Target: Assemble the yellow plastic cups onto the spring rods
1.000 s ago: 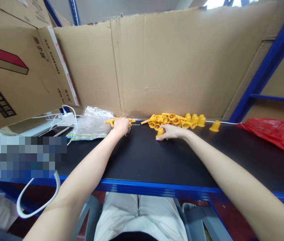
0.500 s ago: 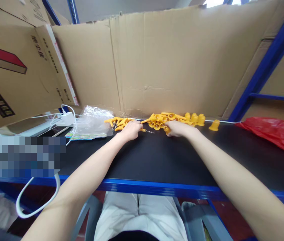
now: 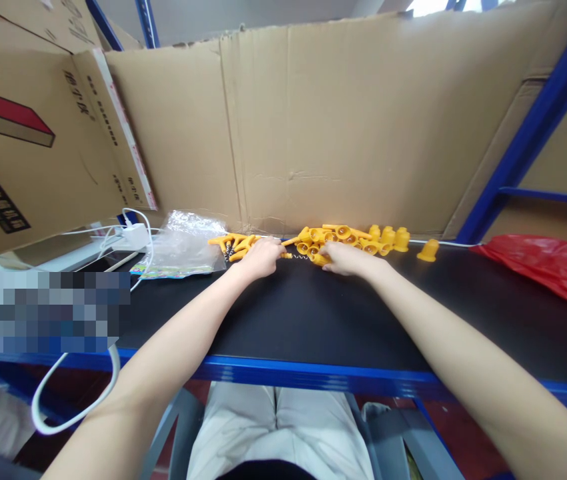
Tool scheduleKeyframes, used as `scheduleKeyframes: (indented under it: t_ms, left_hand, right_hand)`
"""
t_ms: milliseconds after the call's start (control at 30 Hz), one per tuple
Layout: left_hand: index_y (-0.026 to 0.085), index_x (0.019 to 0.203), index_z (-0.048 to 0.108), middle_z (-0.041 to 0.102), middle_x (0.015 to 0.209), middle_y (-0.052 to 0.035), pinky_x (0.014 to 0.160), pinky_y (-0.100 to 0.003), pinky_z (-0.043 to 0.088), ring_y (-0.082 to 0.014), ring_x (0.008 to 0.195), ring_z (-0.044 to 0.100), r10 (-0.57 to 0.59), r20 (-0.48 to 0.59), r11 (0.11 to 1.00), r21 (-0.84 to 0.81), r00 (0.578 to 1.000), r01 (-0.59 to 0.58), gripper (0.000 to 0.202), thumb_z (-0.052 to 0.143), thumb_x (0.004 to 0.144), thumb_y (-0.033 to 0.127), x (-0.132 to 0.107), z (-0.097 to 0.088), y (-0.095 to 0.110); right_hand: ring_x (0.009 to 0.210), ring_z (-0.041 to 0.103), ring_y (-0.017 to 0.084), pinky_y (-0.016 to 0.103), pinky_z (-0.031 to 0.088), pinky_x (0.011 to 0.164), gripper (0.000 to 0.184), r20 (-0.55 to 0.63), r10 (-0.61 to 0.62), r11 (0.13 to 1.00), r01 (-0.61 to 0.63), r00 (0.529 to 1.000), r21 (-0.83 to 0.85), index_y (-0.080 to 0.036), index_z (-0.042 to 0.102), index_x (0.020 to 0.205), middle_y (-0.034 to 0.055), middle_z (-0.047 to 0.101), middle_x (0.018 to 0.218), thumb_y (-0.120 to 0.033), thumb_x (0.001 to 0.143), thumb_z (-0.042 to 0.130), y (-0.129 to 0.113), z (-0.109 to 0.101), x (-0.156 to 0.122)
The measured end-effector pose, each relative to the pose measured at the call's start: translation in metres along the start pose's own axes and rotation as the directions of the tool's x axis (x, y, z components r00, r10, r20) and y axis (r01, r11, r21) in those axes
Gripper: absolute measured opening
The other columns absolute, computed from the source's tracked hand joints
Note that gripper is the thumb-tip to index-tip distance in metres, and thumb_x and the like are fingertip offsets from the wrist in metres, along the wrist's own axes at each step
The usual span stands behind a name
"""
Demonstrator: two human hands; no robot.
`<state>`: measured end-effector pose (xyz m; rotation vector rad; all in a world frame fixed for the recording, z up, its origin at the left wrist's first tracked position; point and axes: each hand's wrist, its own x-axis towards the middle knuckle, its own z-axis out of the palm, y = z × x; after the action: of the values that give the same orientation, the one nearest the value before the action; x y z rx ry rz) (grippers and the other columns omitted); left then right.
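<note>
My left hand [image 3: 264,259] is closed around a yellow-handled corkscrew [image 3: 299,257], whose metal spiral points to the right. Most of its handle is hidden in my fingers. My right hand [image 3: 344,259] grips a yellow bell-shaped cap [image 3: 319,259], held close to the spiral's tip. Whether the tip has entered the cap I cannot tell. Beside my left hand lies a heap of yellow corkscrew handles [image 3: 231,242] with dark spirals. Behind my right hand, several yellow caps [image 3: 343,232] are piled up, their open ends facing me.
Several caps stand upright [image 3: 402,239], with one more cap [image 3: 428,250] farther right. A clear plastic bag [image 3: 183,243] and a white charger [image 3: 134,237] lie left. A red plastic bag [image 3: 543,267] lies right. A cardboard wall [image 3: 353,133] closes off the black tabletop [image 3: 308,320].
My right hand has moved left with the yellow cap, turning it sideways and bringing it up to the corkscrew's spiral. My left hand has stayed almost in place.
</note>
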<state>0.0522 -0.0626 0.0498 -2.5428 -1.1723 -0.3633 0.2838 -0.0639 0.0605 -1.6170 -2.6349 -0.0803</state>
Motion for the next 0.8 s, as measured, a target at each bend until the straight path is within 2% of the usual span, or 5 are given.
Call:
scheduleKeyframes:
  t_ms: [167, 300, 500, 600, 800]
  left_hand:
    - [0.018, 0.099, 0.064, 0.060, 0.090, -0.0081, 0.081, -0.033, 0.041, -0.0200, 0.090, 0.052, -0.014, 0.000, 1.000, -0.008, 1.000, 0.014, 0.028, 0.043, 0.082, 0.014, 0.000, -0.004, 0.005]
    - [0.016, 0.094, 0.065, 0.060, 0.087, -0.0083, 0.077, -0.033, 0.041, -0.0200, 0.086, 0.051, 0.064, -0.040, 0.998, 0.002, 0.997, -0.064, 0.025, 0.042, 0.083, 0.016, -0.001, -0.003, 0.011]
    - [0.014, 0.093, 0.064, 0.061, 0.086, -0.0088, 0.074, -0.032, 0.040, -0.0211, 0.088, 0.050, 0.160, -0.090, 0.987, 0.001, 0.983, -0.161, 0.024, 0.043, 0.084, 0.018, 0.000, 0.002, 0.028]
    - [0.014, 0.097, 0.063, 0.062, 0.091, -0.0089, 0.076, -0.032, 0.040, -0.0212, 0.093, 0.050, 0.176, -0.124, 0.984, -0.003, 0.977, -0.177, 0.026, 0.040, 0.087, 0.019, 0.002, 0.006, 0.036]
    - [0.018, 0.108, 0.059, 0.059, 0.102, -0.0092, 0.078, -0.034, 0.039, -0.0219, 0.096, 0.050, 0.066, -0.132, 0.998, 0.002, 0.989, -0.066, 0.030, 0.040, 0.087, 0.029, 0.000, 0.003, 0.032]
  right_hand:
    - [0.090, 0.059, 0.026, 0.033, 0.044, 0.078, 0.024, 0.013, 0.006, 1.000, -0.006, 1.000, -0.012, -0.018, 0.064, 0.097, 0.0112, 0.062, 0.099, -0.026, 0.074, 0.059, -0.003, -0.001, -0.001]
    - [0.088, 0.059, 0.025, 0.032, 0.044, 0.076, 0.024, 0.004, -0.024, 1.000, 0.024, 1.000, -0.018, -0.018, 0.063, 0.096, 0.0105, 0.061, 0.100, -0.027, 0.073, 0.060, -0.003, -0.003, -0.002]
    - [0.076, 0.061, 0.022, 0.029, 0.044, 0.065, 0.018, 0.064, 0.058, 0.997, -0.055, 0.996, -0.045, -0.018, 0.063, 0.089, 0.0072, 0.065, 0.088, -0.020, 0.072, 0.057, -0.005, -0.012, -0.009]
    - [0.078, 0.061, 0.022, 0.029, 0.043, 0.066, 0.020, 0.025, 0.010, 0.999, -0.009, 1.000, -0.044, -0.019, 0.063, 0.092, 0.0068, 0.066, 0.090, -0.020, 0.073, 0.056, -0.008, -0.013, -0.009]
    - [0.080, 0.060, 0.020, 0.027, 0.042, 0.069, 0.019, 0.026, -0.057, 0.998, 0.058, 0.998, -0.022, -0.018, 0.063, 0.093, 0.0076, 0.065, 0.093, -0.022, 0.076, 0.055, -0.011, -0.013, -0.008]
